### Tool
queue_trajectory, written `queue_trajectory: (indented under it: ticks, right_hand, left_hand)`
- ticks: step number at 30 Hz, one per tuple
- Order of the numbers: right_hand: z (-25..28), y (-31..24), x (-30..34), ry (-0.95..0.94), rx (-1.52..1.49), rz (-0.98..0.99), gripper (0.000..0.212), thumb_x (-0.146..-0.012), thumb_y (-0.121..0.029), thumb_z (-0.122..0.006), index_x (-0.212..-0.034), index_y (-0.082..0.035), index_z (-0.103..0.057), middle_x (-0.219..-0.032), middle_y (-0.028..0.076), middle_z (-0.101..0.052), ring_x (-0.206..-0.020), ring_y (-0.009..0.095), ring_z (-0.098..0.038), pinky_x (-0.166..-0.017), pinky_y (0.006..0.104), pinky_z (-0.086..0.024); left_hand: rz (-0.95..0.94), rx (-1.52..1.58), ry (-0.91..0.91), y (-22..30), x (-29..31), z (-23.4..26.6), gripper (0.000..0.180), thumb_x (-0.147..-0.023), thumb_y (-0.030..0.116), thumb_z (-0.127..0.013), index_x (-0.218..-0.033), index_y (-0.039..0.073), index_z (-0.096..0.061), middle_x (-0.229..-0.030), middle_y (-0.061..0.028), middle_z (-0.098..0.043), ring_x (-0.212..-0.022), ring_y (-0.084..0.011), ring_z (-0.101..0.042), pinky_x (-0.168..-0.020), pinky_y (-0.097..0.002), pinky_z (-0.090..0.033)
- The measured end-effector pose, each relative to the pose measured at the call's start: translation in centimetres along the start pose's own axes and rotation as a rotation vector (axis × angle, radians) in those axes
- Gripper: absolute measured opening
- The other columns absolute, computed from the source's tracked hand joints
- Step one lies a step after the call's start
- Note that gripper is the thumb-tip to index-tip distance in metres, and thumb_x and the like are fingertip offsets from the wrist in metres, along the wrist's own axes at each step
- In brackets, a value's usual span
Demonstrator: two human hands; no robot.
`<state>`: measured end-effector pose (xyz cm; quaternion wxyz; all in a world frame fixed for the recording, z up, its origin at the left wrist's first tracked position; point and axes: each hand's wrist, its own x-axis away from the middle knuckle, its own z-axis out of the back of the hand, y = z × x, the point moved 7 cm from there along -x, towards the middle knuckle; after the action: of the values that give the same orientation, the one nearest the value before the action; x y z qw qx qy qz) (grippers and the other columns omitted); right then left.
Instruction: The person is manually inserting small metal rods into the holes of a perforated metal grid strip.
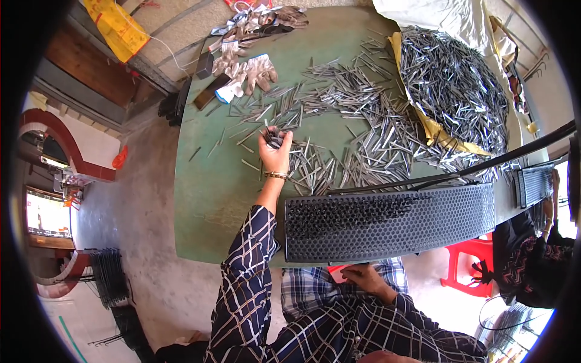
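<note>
Thin grey metal strips lie scattered over the green tabletop. My left hand is closed around a small bunch of these strips, above the left part of the spread. Along the table's near edge stands a long black perforated panel, its holes darker and filled with stubby pieces on the left half. Below it, over my lap, my right hand has its fingers bent together beside a red surface. What those fingers hold, if anything, is hidden.
A large sack spills a heap of strips at the far right. Used work gloves lie at the far left beside dark blocks. A black bar crosses above the panel. A red plastic stool and another person's dark clothing are at right.
</note>
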<state>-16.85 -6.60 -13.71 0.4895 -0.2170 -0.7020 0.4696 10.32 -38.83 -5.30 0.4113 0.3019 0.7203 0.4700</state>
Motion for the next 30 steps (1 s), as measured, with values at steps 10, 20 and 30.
queue_trajectory:
  ticks: [10, 20, 30]
  right_hand:
    - [0.2, 0.4, 0.2, 0.01, -0.002, -0.023, 0.019, -0.09, -0.013, -0.062, -0.101, 0.002, -0.066, -0.082, 0.009, -0.068, -0.07, 0.013, -0.064, -0.065, 0.0252, -0.052]
    - [0.0, 0.3, 0.5, -0.014, 0.003, -0.026, 0.022, -0.09, -0.015, -0.062, -0.103, 0.002, -0.064, -0.085, 0.01, -0.068, -0.073, 0.013, -0.065, -0.066, 0.0268, -0.053]
    - [-3.9, -8.7, 4.5, -0.288, 0.365, 0.452, 0.024, -0.086, -0.018, -0.067, -0.104, -0.002, -0.067, -0.092, 0.014, -0.068, -0.08, 0.022, -0.066, -0.073, 0.031, -0.052]
  left_hand:
    - [0.048, 0.027, 0.062, 1.7, -1.0, -1.4, 0.018, -0.083, 0.007, -0.07, -0.089, 0.003, -0.054, -0.073, -0.003, -0.061, -0.058, -0.0106, -0.06, -0.056, -0.0245, -0.051]
    - [0.356, 0.304, 0.247, 0.5, -4.0, -1.1, 0.018, -0.086, 0.012, -0.065, -0.08, 0.003, -0.051, -0.069, -0.004, -0.055, -0.053, -0.0154, -0.055, -0.046, -0.0291, -0.049]
    - [0.751, 0.57, -0.263, 15.1, 4.0, -2.8, 0.023, -0.091, 0.024, -0.059, -0.077, 0.006, -0.056, -0.068, -0.004, -0.059, -0.059, -0.0159, -0.059, -0.055, -0.0296, -0.051]
